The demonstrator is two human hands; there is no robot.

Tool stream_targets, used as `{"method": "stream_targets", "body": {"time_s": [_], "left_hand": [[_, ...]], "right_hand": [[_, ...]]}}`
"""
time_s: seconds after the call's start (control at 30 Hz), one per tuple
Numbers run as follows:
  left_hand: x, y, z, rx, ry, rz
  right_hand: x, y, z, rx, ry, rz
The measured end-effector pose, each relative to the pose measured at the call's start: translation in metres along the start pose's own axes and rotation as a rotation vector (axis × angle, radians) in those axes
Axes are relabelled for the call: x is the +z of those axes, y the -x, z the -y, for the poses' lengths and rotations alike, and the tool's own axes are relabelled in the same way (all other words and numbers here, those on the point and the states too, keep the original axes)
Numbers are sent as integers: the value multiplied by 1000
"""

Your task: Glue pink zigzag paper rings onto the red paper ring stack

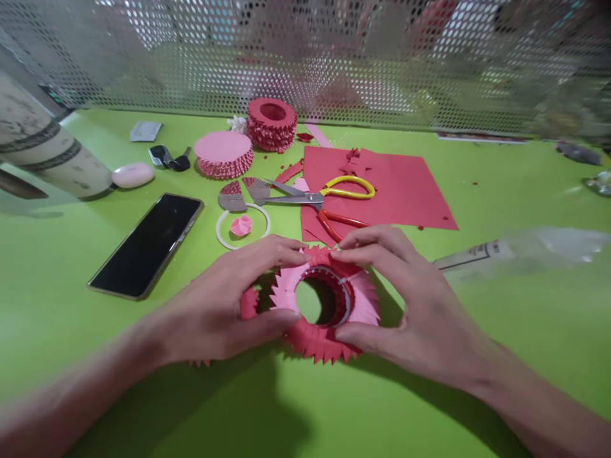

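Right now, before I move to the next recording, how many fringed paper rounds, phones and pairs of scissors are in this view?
Fringed paper rounds: 3 (the held round, the pink-topped round, the red round)
Phones: 1
Pairs of scissors: 1
Total: 5

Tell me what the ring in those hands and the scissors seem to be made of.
The ring looks like paper: thin, matte red and pink sheets, cut into fringed teeth. The scissors seem steel, going by the blades' grey sheen; their yellow and red handles look like glossy plastic.
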State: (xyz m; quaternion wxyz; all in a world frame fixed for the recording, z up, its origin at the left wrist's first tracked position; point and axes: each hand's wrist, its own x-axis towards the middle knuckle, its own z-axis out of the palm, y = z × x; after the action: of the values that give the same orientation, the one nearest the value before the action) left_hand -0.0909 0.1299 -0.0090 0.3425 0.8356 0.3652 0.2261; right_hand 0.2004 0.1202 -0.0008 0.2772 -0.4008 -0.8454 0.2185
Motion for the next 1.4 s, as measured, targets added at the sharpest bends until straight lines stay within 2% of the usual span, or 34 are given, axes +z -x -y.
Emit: {"method": "stream_targets", "body": {"time_s": [0.1, 0.17, 0.3, 0.4, 0.5, 0.73, 1.0, 1.17, 1.27, 1.33, 1.4], "left_hand": [[3, 4, -2, -22, -11, 30], [7, 7, -3, -34, -17, 29], [14, 10, -5, -161, 17, 31], [13, 7, -11, -275, 73, 0], [10, 4, -18, -317, 140, -20], [9, 4, -16, -347, 190, -14], [13, 5, -7, -275, 209, -14], [17, 5, -5, -254, 212, -35], [4, 2, -6, -224, 149, 5], [-15, 3, -12, -188, 42, 9], [-38, 9, -22, -153, -114, -67]], "right_hand": [[4, 2, -5, 59, -223, -87], [5, 2, -6, 92, -293, -58], [6, 3, -5, 112, -241, 97], [10, 4, -8, 137, -239, 129], [16, 6, -11, 132, -237, 122], [20, 7, -12, 57, -188, 86], [19, 3, -9, 27, -178, 77], [21, 4, -11, 57, -170, 87], [20, 4, -13, 51, -164, 90], [16, 3, -12, -9, -173, 57], [7, 4, -5, -73, -171, -27]]}}
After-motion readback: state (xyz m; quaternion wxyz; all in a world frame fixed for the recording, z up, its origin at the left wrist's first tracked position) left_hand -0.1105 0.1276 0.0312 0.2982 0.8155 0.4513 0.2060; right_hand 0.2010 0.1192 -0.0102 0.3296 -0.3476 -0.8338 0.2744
